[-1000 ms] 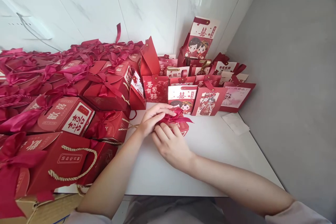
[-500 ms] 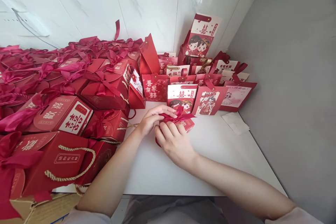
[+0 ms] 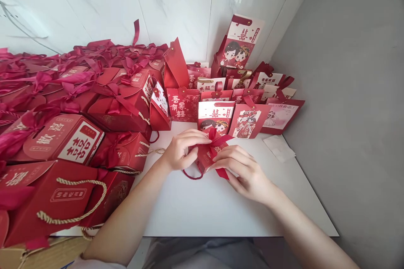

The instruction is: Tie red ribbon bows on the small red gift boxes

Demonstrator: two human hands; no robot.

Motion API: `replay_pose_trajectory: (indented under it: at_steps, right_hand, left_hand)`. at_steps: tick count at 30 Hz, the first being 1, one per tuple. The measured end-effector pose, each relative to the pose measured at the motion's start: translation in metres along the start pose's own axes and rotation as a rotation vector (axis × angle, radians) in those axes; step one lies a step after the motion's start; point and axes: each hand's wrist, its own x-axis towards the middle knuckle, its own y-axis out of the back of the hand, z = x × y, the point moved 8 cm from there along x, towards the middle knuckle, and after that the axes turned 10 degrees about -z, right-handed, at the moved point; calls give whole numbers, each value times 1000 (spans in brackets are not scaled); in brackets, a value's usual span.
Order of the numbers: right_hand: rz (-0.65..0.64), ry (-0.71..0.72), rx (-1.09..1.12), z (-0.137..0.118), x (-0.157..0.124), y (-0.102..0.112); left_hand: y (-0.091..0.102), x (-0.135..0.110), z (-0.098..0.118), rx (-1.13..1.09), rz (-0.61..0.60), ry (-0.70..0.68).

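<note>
A small red gift box [image 3: 205, 159] sits on the white table, with a dark red cord handle [image 3: 193, 178] looping out at its front left. Red ribbon [image 3: 217, 139] lies across its top, gathered in a loop near the middle. My left hand [image 3: 181, 149] rests over the box's left side, fingertips closed on the ribbon at the gathered spot. At the box's right front, my right hand [image 3: 248, 172] pinches a ribbon end between thumb and fingers; the tail pokes out below the fingers.
Ribboned red gift boxes [image 3: 50, 138] are piled on the left, some with twisted rope handles [image 3: 97, 208]. Behind my hands stand several printed red and white gift bags [image 3: 183, 105]. A white paper [image 3: 279, 148] lies at right, near the grey wall [image 3: 347, 113].
My right hand has moved right from the box's front and now holds a ribbon end. More of the box and its cord shows. The left hand stays at the ribbon; the view shifted slightly.
</note>
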Motion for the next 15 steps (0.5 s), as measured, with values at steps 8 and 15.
replay_pose_trajectory:
  at_steps: [8, 15]
  right_hand:
    - [-108, -52, -8, 12, -10, 9]
    - [-331, -170, 217, 9, -17, 1]
  left_hand:
    - [-3, 2, 25, 382, 18, -160]
    - [-6, 1, 24, 455, -8, -122]
